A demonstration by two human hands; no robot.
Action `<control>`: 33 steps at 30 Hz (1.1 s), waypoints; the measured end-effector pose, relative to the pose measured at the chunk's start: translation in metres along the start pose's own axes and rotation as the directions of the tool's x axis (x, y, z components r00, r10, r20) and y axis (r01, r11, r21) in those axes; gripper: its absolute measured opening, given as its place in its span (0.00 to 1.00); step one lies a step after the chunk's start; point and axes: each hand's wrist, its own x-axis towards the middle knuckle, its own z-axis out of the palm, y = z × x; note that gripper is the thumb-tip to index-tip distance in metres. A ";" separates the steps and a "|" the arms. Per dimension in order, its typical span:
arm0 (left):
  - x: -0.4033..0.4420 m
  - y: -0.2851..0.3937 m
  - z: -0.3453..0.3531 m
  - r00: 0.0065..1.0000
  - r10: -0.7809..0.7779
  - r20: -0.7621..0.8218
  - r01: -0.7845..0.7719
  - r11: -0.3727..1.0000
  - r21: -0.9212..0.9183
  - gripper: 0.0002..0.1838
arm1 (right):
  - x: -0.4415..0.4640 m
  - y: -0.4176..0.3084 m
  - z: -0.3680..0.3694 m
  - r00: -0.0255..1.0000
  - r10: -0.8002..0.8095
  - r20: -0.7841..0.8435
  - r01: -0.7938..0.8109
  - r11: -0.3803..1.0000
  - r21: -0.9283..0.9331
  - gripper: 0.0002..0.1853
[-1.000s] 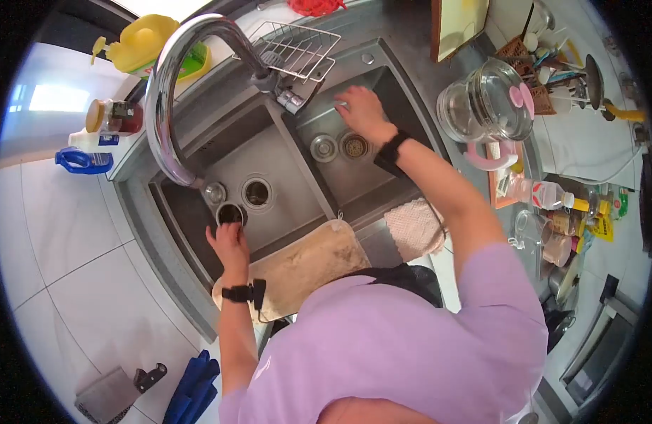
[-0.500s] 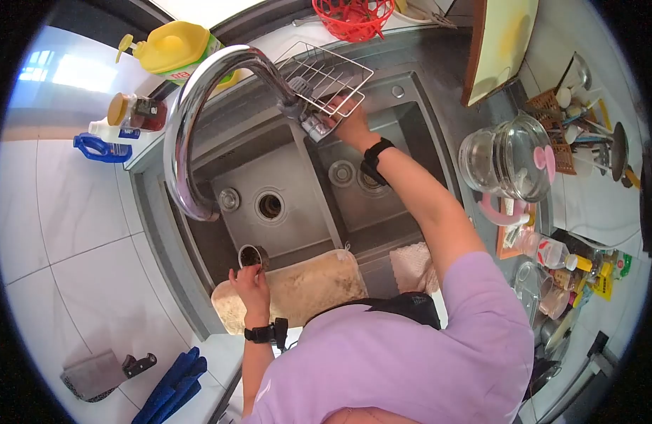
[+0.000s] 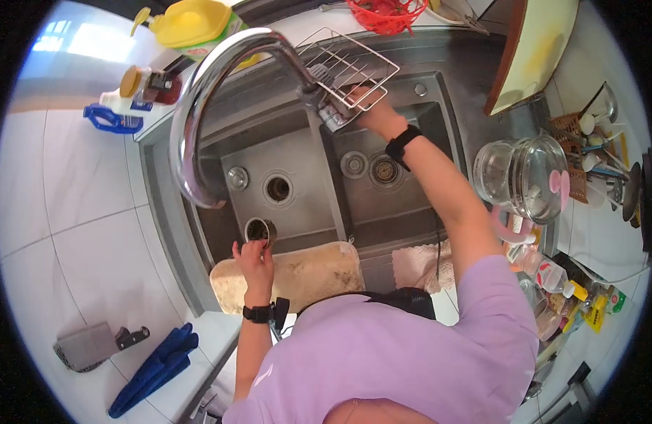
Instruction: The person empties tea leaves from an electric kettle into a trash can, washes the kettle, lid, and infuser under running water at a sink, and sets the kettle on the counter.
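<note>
My left hand point(image 3: 255, 265) is closed round the rim of a small round strainer cup point(image 3: 258, 230) with dark contents, over the front edge of the left sink basin point(image 3: 304, 205). Beyond the right basin, my right hand point(image 3: 377, 113) reaches in beside the wire rack point(image 3: 361, 63) and the faucet base point(image 3: 334, 116); its fingers are partly hidden there, so what they touch is not clear. A metal drain cover point(image 3: 237, 178) lies near the open drain hole point(image 3: 278, 189). The right basin holds a round metal stopper point(image 3: 353, 165) and a drain strainer point(image 3: 384, 169).
The tall curved faucet point(image 3: 188, 127) arches over the left basin. A beige mat point(image 3: 312, 272) lies along the front edge, with a pink cloth point(image 3: 418, 268) to its right. A cleaver point(image 3: 89, 346) and blue cloth point(image 3: 156, 367) are at left, a glass pot point(image 3: 538, 177) at right.
My right hand has moved from above the right basin to the wire rack and faucet base. My left hand has brought the cup from inside the left basin toward its front edge. The view has shifted.
</note>
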 end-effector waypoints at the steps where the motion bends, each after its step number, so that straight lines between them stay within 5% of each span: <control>1: -0.002 0.000 0.000 1.000 0.007 0.002 -0.007 1.000 0.004 0.10 | -0.002 -0.005 -0.011 0.998 -0.033 -0.059 0.044 0.979 0.199 0.16; 5: -0.009 0.004 -0.002 0.999 0.015 -0.035 -0.016 1.000 -0.014 0.11 | -0.004 0.021 0.016 0.996 -0.085 -0.017 0.086 0.991 0.099 0.11; 8: -0.018 0.005 -0.006 0.997 0.000 -0.075 -0.003 0.999 -0.033 0.10 | -0.006 0.028 0.015 0.997 0.038 0.069 -0.048 0.986 0.158 0.10; 12: -0.032 0.003 -0.011 0.993 -0.008 -0.118 0.004 1.000 -0.029 0.09 | -0.009 0.031 0.019 1.000 -0.030 -0.003 0.030 0.990 -0.135 0.06; 15: -0.039 0.002 -0.013 0.989 -0.020 -0.145 0.014 0.999 -0.040 0.10 | -0.014 0.020 0.013 0.994 0.099 -0.045 -0.107 0.960 -0.261 0.05; 18: -0.042 0.005 -0.015 0.985 0.005 -0.175 -0.011 0.999 -0.035 0.10 | -0.036 -0.006 -0.009 0.918 0.379 0.118 -0.343 0.907 -0.246 0.05; 20: -0.042 0.005 -0.010 0.977 0.050 -0.208 -0.059 0.997 -0.040 0.11 | -0.068 -0.021 -0.005 0.914 0.402 0.057 -0.399 0.915 -0.057 0.07; 22: -0.042 0.005 -0.004 0.969 0.095 -0.228 -0.111 0.992 -0.058 0.10 | -0.092 -0.055 -0.013 0.920 0.343 0.192 -0.364 0.927 0.087 0.07; 26: -0.042 0.011 -0.003 0.951 0.222 -0.215 -0.244 0.966 -0.086 0.10 | -0.090 -0.218 -0.086 0.984 0.164 0.068 -0.174 0.816 0.552 0.05; 28: -0.043 0.015 -0.009 0.932 0.287 -0.220 -0.310 0.948 -0.075 0.09 | -0.089 -0.277 -0.100 0.993 -0.025 -0.115 0.084 0.834 0.545 0.04; 31: -0.049 0.013 -0.012 0.893 0.366 -0.262 -0.395 0.916 -0.067 0.10 | -0.094 -0.309 -0.055 0.969 -0.194 0.154 0.161 0.966 0.203 0.05; 33: -0.048 0.003 -0.018 0.864 0.406 -0.300 -0.439 0.897 -0.052 0.09 | -0.098 -0.327 -0.050 0.987 -0.136 0.085 0.116 0.972 0.205 0.05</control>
